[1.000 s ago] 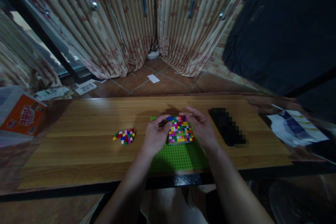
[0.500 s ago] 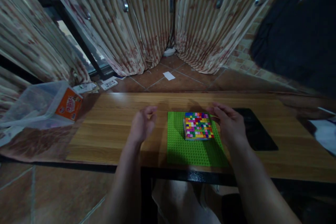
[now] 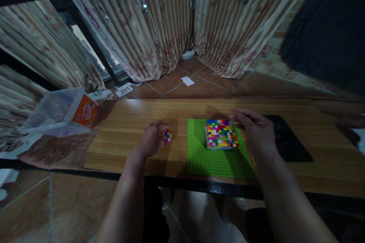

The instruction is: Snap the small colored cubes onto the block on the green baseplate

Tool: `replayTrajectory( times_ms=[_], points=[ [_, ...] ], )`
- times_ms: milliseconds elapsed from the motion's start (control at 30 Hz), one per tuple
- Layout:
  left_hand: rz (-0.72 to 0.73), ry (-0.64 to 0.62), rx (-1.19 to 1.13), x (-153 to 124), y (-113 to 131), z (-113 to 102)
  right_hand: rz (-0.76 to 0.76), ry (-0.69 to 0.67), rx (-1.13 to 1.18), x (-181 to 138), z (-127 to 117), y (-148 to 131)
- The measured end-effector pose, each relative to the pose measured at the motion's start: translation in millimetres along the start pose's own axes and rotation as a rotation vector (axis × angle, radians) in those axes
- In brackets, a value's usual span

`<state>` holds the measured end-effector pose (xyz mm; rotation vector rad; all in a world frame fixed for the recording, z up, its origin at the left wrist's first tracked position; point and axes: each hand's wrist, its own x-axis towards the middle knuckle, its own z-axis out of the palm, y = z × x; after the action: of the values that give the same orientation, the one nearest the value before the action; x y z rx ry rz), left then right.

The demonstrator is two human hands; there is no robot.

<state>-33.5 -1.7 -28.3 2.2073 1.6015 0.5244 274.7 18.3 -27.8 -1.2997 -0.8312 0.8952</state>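
Note:
A block of many small coloured bricks (image 3: 221, 133) stands on the green studded baseplate (image 3: 219, 165), which lies on the wooden table. To the left of the plate my left hand (image 3: 152, 138) is closed with curled fingers around a small cluster of coloured bricks (image 3: 167, 136), part of it hidden by the fingers. My right hand (image 3: 252, 129) is by the far right corner of the brick block, thumb and fingers pinched together. A thin yellowish bit shows at its fingertips, too small to name.
A black flat pad (image 3: 288, 138) lies under and beyond my right wrist. At the far left a clear plastic box (image 3: 61, 114) with an orange label lies beside the wooden table (image 3: 114, 136). White paper (image 3: 187, 81) is on the tiled floor, before long curtains (image 3: 159, 26).
My left hand has turned over, bringing the small brick cluster into view at its fingers. My right hand stays pinched near the brick block. The whole view has shifted slightly.

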Motion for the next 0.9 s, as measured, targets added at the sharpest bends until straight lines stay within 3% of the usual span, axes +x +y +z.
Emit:
replayTrajectory(
  times_ms=[100, 533, 900],
  points=[
    [0.021, -0.017, 0.026, -1, -1, 1, 0.008, -0.003, 0.006, -1, 3, -1],
    [-0.164, -0.018, 0.069, 7, 17, 11, 0.004, -0.025, -0.046, 0, 5, 4],
    [-0.148, 0.003, 0.06, 5, 21, 13, -0.004, -0.029, -0.035, 0, 6, 3]
  ],
)
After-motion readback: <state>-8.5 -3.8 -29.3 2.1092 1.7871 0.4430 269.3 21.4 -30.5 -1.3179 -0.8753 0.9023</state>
